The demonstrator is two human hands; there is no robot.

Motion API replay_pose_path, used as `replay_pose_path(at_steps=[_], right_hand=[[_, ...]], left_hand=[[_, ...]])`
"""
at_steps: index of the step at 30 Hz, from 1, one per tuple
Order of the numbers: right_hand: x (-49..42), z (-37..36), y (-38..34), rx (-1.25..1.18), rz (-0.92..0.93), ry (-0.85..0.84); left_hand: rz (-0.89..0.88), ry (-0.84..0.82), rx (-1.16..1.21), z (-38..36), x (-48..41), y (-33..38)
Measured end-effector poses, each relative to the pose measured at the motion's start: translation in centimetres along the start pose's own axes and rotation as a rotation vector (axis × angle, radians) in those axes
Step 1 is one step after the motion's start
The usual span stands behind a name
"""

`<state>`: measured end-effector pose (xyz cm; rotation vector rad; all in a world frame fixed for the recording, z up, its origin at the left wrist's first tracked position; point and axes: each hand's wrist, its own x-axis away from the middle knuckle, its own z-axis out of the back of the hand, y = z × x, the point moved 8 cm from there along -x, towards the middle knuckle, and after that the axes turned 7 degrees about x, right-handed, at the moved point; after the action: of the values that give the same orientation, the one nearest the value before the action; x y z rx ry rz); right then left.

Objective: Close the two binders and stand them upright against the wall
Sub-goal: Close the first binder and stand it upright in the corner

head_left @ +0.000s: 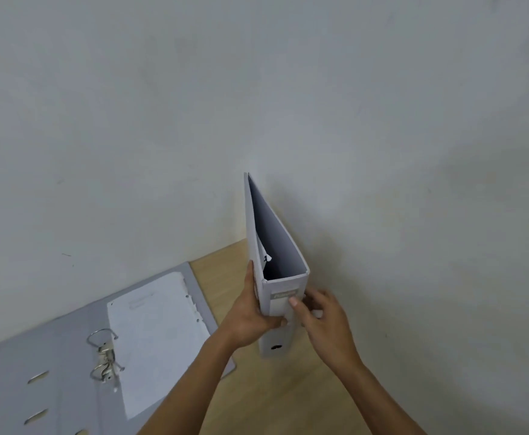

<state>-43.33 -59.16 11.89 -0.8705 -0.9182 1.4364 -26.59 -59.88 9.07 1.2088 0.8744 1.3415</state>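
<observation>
Head view: a closed pale grey cardboard lever-arch binder [283,309] stands upright at centre frame, spine facing the camera, far end reaching to the white painted wall [257,89]; its covers spread slightly at the top, a white sheet visible inside; a label strip and a finger hole show on the spine; whether its base rests on the light wooden tabletop [288,397] cannot be told. Left hand [250,318] grips the binder's left cover and spine edge, thumb along the cover, fingers wrapped under onto the spine; right hand [323,312] is closed on the right spine edge, thumb pressed on the spine face just below the label. Lower left of frame: a second grey binder [53,356] lies flat and open on the tabletop, far edge near the wall; its metal ring mechanism [104,356] stands open; a stack of white punched paper [156,334] lies on its right-hand cover, off the rings; the left forearm crosses over its lower right corner.
</observation>
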Motion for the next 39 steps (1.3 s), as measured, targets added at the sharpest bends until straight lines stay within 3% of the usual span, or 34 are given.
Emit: replay_pose_path(at_steps=[4,8,13,27,39], right_hand=[[-2.9,0.2,3.0,-0.081,-0.113,0.004],[-4.5,-1.2,5.5,-0.327,-0.303,0.028],[-6.3,-3.2,7.4,-0.400,-0.424,-0.018],[-9.2,-2.7,8.1,-0.435,-0.430,-0.020],[-8.3,-2.4,7.7,-0.401,-0.430,-0.064]], left_hand=[[0.044,0.058,-0.021,-0.2,-2.4,-0.7],[0.107,0.089,-0.073,-1.0,-4.3,-1.3],[0.140,0.111,-0.076,-1.3,-6.9,-1.2],[0.146,0.111,-0.121,-2.2,-10.1,-1.1],[0.196,0.139,-0.126,-0.8,-6.7,-0.8]])
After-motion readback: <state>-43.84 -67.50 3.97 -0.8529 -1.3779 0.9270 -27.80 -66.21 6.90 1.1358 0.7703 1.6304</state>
